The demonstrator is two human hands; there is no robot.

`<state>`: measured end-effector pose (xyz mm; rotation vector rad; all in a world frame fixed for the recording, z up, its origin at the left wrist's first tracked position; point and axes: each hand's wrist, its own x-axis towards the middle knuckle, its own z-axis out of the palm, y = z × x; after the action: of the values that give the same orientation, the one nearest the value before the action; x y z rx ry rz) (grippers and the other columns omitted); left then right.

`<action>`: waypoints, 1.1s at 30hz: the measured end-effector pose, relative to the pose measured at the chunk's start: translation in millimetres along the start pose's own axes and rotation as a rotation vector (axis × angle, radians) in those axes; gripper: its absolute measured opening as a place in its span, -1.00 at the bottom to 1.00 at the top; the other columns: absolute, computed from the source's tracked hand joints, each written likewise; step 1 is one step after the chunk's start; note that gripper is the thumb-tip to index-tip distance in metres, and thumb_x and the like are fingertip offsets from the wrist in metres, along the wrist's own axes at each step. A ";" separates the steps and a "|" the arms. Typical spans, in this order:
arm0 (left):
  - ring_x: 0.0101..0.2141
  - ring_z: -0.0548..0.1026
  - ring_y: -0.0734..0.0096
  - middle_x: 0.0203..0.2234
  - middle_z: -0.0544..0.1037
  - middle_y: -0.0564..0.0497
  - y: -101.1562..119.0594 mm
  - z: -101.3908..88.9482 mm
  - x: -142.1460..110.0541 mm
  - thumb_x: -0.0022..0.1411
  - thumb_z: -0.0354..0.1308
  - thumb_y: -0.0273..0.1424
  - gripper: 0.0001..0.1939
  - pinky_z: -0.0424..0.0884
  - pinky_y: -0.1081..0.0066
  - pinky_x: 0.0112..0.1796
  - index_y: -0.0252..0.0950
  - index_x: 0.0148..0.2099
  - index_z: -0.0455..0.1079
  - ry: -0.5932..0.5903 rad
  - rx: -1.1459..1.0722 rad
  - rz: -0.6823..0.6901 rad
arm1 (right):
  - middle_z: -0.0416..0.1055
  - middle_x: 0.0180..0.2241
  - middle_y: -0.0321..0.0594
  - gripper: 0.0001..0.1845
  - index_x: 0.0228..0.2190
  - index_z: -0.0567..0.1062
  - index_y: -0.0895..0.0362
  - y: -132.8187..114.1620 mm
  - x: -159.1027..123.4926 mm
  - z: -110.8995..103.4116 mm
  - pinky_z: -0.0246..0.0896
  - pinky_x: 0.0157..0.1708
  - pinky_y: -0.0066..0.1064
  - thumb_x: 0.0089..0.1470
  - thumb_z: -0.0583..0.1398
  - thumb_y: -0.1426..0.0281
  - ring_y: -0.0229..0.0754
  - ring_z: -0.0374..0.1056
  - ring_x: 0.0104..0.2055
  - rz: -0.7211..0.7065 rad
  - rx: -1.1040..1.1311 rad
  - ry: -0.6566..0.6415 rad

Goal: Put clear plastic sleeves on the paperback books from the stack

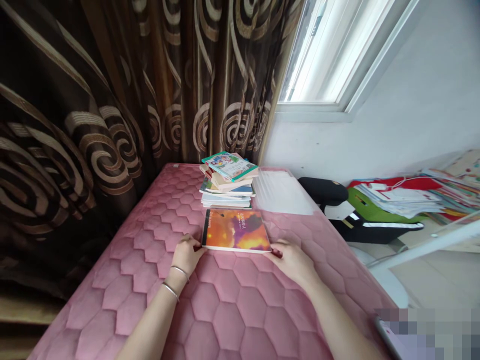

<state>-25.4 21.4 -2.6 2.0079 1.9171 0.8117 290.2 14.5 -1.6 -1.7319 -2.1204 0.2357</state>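
Note:
A book with an orange and purple cover point(236, 230) lies flat on the pink quilted mattress pad point(228, 295). My left hand point(188, 251), with two bracelets on its wrist, grips the near left corner of the book. At the near right corner, my right hand point(290, 257) holds it with thumb and fingers closed on the edge. Just behind stands an uneven stack of books and booklets point(227, 200). On top of that stack rests a green-edged book with a colourful picture point(230, 166).
A translucent plastic sheet or bag point(285, 192) lies right of the stack. Patterned brown curtains point(180, 90) hang behind and to the left. Beyond the right edge are a black chair-like thing point(322, 190), a green box point(378, 209) with papers, and a white bar point(431, 252).

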 end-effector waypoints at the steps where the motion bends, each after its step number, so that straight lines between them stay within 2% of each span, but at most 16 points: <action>1: -0.43 0.44 0.40 -0.49 0.46 0.02 0.5 0.1 0.1 0.00 0.28 -0.44 -0.92 0.35 0.42 -0.35 -0.30 -0.50 0.46 -0.008 0.005 0.007 | 0.45 -0.41 -0.25 -0.74 -0.51 0.51 0.04 -1.8 -0.1 -0.7 0.14 -0.47 -0.46 0.07 0.13 0.20 -0.19 0.37 -0.36 -0.010 -0.029 0.009; 8: -0.46 0.41 0.43 -0.55 0.43 0.06 -1.8 3.0 2.8 0.04 0.25 -0.45 -0.83 0.28 0.46 -0.39 -0.28 -0.56 0.37 -0.028 0.000 0.049 | 0.49 -0.45 -0.24 -0.76 -0.55 0.49 0.04 -7.3 -0.4 -4.0 0.13 -0.40 -0.44 0.10 0.14 0.29 -0.18 0.37 -0.34 -0.082 -0.169 0.035; 14: -0.46 0.41 0.43 -0.55 0.43 0.06 -0.9 3.2 2.9 0.05 0.24 -0.45 -0.81 0.29 0.46 -0.38 -0.28 -0.56 0.34 -0.036 0.019 0.055 | 0.50 -0.46 -0.22 -0.72 -0.59 0.46 0.06 -8.8 -0.2 -4.8 0.16 -0.34 -0.42 0.11 0.14 0.29 -0.15 0.38 -0.32 -0.089 -0.202 0.008; 17: -0.45 0.42 0.41 -0.52 0.45 0.06 -1.4 0.9 1.7 0.03 0.26 -0.45 -0.86 0.32 0.44 -0.37 -0.27 -0.51 0.36 -0.022 0.022 0.017 | 0.49 -0.46 -0.26 -0.77 -0.57 0.46 0.05 -4.1 -1.0 -10.1 0.16 -0.38 -0.42 0.06 0.17 0.27 -0.17 0.38 -0.36 -0.050 -0.122 -0.005; 19: -0.40 0.44 0.38 -0.45 0.47 0.04 -0.6 -1.2 0.7 -0.02 0.30 -0.46 -0.88 0.36 0.42 -0.33 -0.28 -0.41 0.39 0.034 0.026 0.006 | 0.48 -0.45 -0.29 -0.81 -0.54 0.46 0.03 0.8 -1.4 -14.0 0.17 -0.40 -0.42 0.02 0.20 0.23 -0.18 0.37 -0.38 -0.033 -0.028 -0.005; 22: -0.22 0.44 0.27 -0.26 0.50 -0.04 6.1 -2.2 -0.1 -0.05 0.32 -0.47 -0.75 0.37 0.31 -0.17 -0.25 -0.26 0.43 0.130 0.027 0.109 | 0.47 -0.42 -0.27 -0.76 -0.48 0.45 0.03 1.5 -0.2 -15.6 0.23 -0.34 -0.37 -0.03 0.22 0.12 -0.13 0.38 -0.33 -0.032 0.086 0.100; 24: -0.11 0.42 0.22 -0.15 0.49 -0.04 15.2 0.6 -0.2 -0.02 0.30 -0.47 -0.73 0.33 0.24 -0.09 -0.20 -0.21 0.46 0.125 0.018 0.202 | 0.46 -0.39 -0.23 -0.75 -0.43 0.46 0.03 -7.4 2.1 -11.9 0.24 -0.25 -0.30 0.00 0.20 0.11 -0.08 0.37 -0.25 -0.056 0.114 0.200; 26: -0.05 0.39 0.20 -0.07 0.49 -0.01 27.3 6.2 -0.4 0.01 0.28 -0.46 -0.73 0.29 0.20 -0.05 -0.14 -0.17 0.48 0.064 0.011 0.247 | 0.46 -0.32 -0.19 -0.77 -0.34 0.49 0.02 -23.6 5.2 -4.4 0.21 -0.16 -0.26 0.05 0.17 0.16 -0.06 0.34 -0.18 -0.120 0.120 0.250; 29: -0.01 0.37 0.19 -0.08 0.52 0.05 46.2 16.4 -1.1 0.04 0.28 -0.42 -0.74 0.18 0.13 0.00 -0.06 -0.17 0.50 -0.026 0.026 0.274 | 0.44 -0.16 -0.17 -0.77 -0.21 0.50 -0.01 -51.0 9.5 11.0 0.17 -0.10 -0.23 0.07 0.18 0.23 -0.06 0.31 -0.10 -0.232 0.101 0.223; 33: -0.07 0.38 0.24 -0.17 0.56 0.07 62.0 26.2 -1.3 0.10 0.24 -0.37 -0.89 0.04 0.06 0.04 -0.07 -0.27 0.52 -0.033 0.044 0.306 | 0.42 -0.09 -0.21 -0.84 -0.28 0.52 -0.03 -69.7 11.4 28.2 0.07 -0.06 -0.19 0.07 0.21 0.25 -0.05 0.27 -0.03 -0.233 0.026 0.174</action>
<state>40.9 18.8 9.0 2.3621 1.6454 0.8047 214.3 13.3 0.7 -1.4189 -2.1551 0.0456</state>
